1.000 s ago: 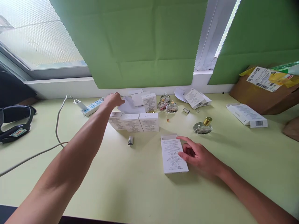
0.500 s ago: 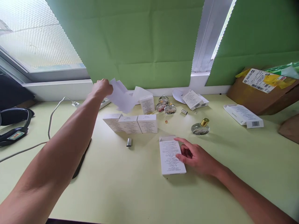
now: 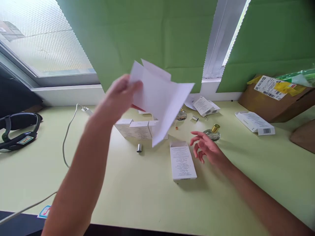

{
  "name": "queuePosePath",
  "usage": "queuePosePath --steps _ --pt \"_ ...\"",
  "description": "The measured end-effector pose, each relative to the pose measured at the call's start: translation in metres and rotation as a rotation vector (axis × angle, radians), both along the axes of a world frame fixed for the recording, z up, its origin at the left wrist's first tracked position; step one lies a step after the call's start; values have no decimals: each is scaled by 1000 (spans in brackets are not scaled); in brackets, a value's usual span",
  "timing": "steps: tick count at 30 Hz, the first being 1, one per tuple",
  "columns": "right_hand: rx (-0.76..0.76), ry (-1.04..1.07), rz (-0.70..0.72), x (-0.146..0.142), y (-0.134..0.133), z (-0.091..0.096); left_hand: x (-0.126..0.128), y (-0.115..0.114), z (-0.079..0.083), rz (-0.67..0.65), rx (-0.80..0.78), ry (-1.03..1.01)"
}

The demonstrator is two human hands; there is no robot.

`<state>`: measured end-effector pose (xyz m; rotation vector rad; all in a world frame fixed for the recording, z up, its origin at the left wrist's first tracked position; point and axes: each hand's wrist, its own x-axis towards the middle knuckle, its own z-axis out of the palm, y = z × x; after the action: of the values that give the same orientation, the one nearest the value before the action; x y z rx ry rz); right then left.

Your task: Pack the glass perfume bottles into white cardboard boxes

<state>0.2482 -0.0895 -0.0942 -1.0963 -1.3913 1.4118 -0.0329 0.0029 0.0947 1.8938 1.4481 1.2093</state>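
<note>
My left hand point(image 3: 123, 95) grips a folded white paper sheet point(image 3: 159, 93) in the air over the middle of the table. The sheet hides part of what stands behind it. Just right of the white printed box point(image 3: 182, 162), which lies flat with its top flap raised, hovers my right hand point(image 3: 205, 147), fingers apart and holding nothing. Behind that hand is a perfume bottle point(image 3: 212, 134) with a gold neck. Several white boxes point(image 3: 140, 131) stand in a row under the paper, with a silver cap point(image 3: 139, 148) in front.
At the back are another perfume bottle point(image 3: 181, 115), a second silver cap point(image 3: 195, 118) and an opened box point(image 3: 205, 106). A flattened box point(image 3: 254, 122) and a cardboard carton point(image 3: 275, 98) lie right. Headphones point(image 3: 21, 131) and a white cable point(image 3: 66, 137) are left.
My left hand has brought the white paper rightward and closer, over the row of boxes. My right hand has lifted off the flat box and shifted slightly right.
</note>
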Motion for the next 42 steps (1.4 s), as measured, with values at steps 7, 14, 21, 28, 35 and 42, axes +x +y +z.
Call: queuePosePath --steps 7,14,21,28,35,42 --pt "-77 270 59 -20 17 28 44 -13 -67 -311 -333 100" --pt "-119 299 -19 -13 10 8 52 -12 -82 -382 -241 272" --pt "-173 355 7 -16 4 6 54 -24 -97 -451 -226 249" --pt "-122 473 -43 -22 7 -1 60 -38 -83 -602 -393 364" --pt "-60 529 -164 -24 8 -13 60 -34 -81 -730 -345 371" --pt "30 475 -282 -28 0 -3 63 -36 -79 -722 -362 373"
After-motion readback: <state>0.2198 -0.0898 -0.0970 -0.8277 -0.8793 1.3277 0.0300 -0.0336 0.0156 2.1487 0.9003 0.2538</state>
